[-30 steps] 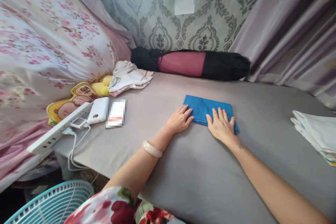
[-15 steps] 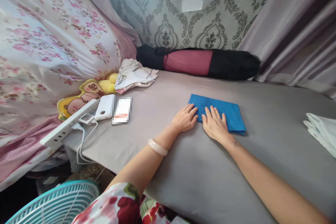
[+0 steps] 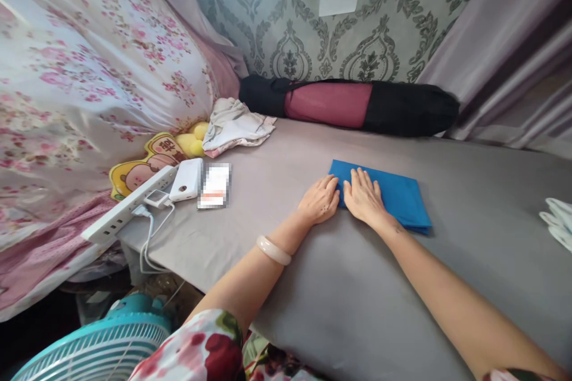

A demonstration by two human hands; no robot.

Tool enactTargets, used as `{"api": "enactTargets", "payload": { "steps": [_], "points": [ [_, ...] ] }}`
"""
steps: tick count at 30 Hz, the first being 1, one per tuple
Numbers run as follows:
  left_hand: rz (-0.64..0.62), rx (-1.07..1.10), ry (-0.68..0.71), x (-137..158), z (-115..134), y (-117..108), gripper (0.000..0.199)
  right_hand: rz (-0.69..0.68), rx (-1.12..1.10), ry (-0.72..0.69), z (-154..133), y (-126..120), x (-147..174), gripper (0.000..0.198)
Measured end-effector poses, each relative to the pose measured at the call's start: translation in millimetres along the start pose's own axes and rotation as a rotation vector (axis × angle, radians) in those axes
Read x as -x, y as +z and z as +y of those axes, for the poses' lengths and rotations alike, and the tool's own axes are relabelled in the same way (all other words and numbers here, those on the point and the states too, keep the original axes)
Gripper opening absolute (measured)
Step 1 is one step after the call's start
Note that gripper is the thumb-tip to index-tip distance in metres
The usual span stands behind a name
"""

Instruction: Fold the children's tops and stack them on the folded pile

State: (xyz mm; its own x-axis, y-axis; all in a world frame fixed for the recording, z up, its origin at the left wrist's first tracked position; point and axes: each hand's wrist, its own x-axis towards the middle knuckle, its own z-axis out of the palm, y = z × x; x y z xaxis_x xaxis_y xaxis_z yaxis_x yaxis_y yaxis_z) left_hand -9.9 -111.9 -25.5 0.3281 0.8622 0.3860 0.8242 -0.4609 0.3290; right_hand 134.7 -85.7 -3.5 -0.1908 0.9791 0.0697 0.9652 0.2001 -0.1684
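Observation:
A folded blue cloth [image 3: 397, 196] lies flat on the grey bed sheet [image 3: 357, 309], its layered edge showing at the near right corner. My right hand [image 3: 364, 196] rests flat on its left part, palm down with the fingers stretched forward. Against the cloth's left edge lies my left hand [image 3: 320, 197], fingers extended and the tips touching the fabric. Neither hand grasps anything. What lies beneath my palms is hidden. A pale bangle [image 3: 273, 250] circles my left forearm.
Left are a white power strip [image 3: 129, 205] with cables, a white power bank [image 3: 186, 180], a blurred-out phone [image 3: 215, 186] and crumpled clothes [image 3: 236, 128]. A black and maroon roll bag [image 3: 328, 104] lies along the wall. A teal fan [image 3: 98, 339] stands lower left; white fabric [image 3: 558, 220] lies right.
My right hand has slid forward and left over the cloth, nearer my left hand, which stays at the left edge. The whole view has shifted slightly.

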Motion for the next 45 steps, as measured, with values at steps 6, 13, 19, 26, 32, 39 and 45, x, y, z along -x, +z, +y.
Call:
{"api": "enactTargets", "payload": {
  "steps": [6,13,19,26,32,39,45],
  "points": [
    [0.019,-0.026,-0.055,1.6,-2.1,0.3,0.037,-0.026,-0.053,0.055,-5.3,12.6,-16.2,0.071],
    [-0.014,-0.003,-0.058,1.5,-1.1,-0.9,0.035,-0.052,-0.042,0.064,-3.1,16.5,-18.3,0.072],
    [0.036,0.069,-0.11,-0.4,-2.4,-2.5,0.035,-0.02,-0.033,0.052,-12.7,8.8,-22.1,0.064],
    [0.163,0.091,-0.212,-0.5,-10.6,5.9,0.038,0.032,-0.022,-0.09,-26.5,8.0,-45.0,0.061],
    [0.207,0.131,-0.24,0.7,-14.1,10.0,0.04,-0.043,-0.002,-0.081,-30.7,12.1,-57.3,0.06],
    [0.208,0.123,-0.24,0.4,-14.3,9.8,0.037,-0.061,0.0,-0.082,-30.0,12.4,-57.5,0.058],
    [0.217,0.133,-0.234,-0.3,-13.6,7.1,0.036,-0.07,0.01,-0.149,-29.9,10.1,-46.7,0.057]
  ]
}}
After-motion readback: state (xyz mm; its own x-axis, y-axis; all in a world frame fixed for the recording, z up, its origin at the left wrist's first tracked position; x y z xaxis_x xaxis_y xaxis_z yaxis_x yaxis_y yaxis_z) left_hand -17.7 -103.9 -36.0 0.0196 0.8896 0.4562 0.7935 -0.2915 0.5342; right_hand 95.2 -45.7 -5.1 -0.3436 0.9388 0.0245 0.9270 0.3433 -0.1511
